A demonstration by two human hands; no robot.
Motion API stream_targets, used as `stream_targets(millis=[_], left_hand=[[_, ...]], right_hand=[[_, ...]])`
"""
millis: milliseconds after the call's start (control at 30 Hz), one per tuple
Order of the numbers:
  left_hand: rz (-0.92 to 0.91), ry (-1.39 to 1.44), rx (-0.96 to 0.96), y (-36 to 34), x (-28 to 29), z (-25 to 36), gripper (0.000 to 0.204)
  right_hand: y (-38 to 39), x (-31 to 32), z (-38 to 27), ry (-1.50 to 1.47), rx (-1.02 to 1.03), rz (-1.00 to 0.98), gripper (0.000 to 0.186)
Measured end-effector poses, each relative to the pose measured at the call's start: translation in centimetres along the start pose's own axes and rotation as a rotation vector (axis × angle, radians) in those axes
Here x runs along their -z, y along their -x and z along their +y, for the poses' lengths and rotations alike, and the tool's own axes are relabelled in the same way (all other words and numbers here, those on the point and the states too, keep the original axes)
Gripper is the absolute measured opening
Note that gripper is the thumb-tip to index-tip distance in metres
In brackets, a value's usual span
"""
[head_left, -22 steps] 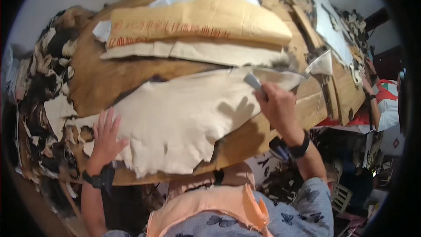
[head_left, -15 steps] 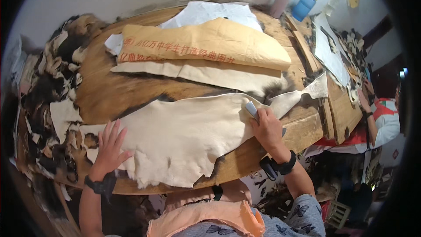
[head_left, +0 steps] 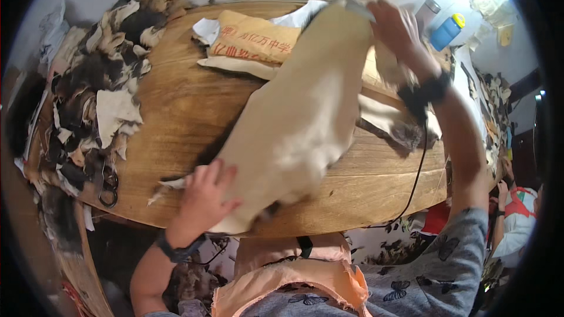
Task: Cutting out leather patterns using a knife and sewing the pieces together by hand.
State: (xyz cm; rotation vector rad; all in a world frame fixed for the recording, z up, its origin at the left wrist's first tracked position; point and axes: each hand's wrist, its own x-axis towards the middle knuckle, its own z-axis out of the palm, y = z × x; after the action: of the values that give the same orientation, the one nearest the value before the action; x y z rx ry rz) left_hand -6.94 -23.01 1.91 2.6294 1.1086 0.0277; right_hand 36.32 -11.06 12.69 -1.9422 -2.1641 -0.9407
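Note:
A cream-coloured animal hide (head_left: 294, 111), dark fur along its edge, slants over the wooden table, blurred by motion. Its upper end is lifted in my right hand (head_left: 396, 29), whose fingers are closed at the edge. A grey flat-looking object (head_left: 357, 9) shows beside those fingers; its kind is unclear. My left hand (head_left: 205, 202), fingers apart, rests at the hide's lower left end. Behind the lifted hide lies a folded tan paper sheet (head_left: 249, 38) with red print, on another pale hide (head_left: 235, 67), both partly covered.
Fur and hide scraps (head_left: 88, 94) are heaped along the left edge, with black-handled scissors (head_left: 108, 191) near the front. A grey flask (head_left: 427, 12) and a blue bottle (head_left: 446, 32) with a yellow lid stand at the back right. Another person (head_left: 517, 217) works at far right.
My right hand has moved up and away from me, raising the hide's right end off the table. My left hand has shifted right. The view has turned slightly.

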Motion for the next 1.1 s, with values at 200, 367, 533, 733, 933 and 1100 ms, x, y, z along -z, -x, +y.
stream_targets(millis=[200, 367, 533, 733, 933, 1100], left_hand=[[0.071, 0.363, -0.224, -4.3, -3.0, 8.2, 0.065], [-0.255, 0.409, -0.170, -6.2, -0.8, 7.5, 0.056], [0.161, 0.024, -0.234, -12.1, -0.9, 3.2, 0.058], [-0.103, -0.032, -0.147, -17.3, -2.5, 0.0, 0.077], [-0.048, 0.029, -0.152, -15.3, -4.5, 1.1, 0.077], [-0.085, -0.059, -0.164, -14.6, -3.2, 0.1, 0.075]], right_hand=[[-9.7, -2.2, -4.3, -0.259, -0.101, 0.165, 0.014], [-3.9, -2.0, -12.0, -0.482, 0.091, 0.205, 0.026], [6.5, 0.3, -13.1, -0.685, -0.200, -0.151, 0.027], [13.1, 2.9, -10.8, -0.982, -0.587, -0.089, 0.016], [15.2, 5.7, -9.2, -2.151, -1.017, 0.494, 0.034], [14.5, 4.4, -14.7, -2.518, -1.135, 0.137, 0.034]])
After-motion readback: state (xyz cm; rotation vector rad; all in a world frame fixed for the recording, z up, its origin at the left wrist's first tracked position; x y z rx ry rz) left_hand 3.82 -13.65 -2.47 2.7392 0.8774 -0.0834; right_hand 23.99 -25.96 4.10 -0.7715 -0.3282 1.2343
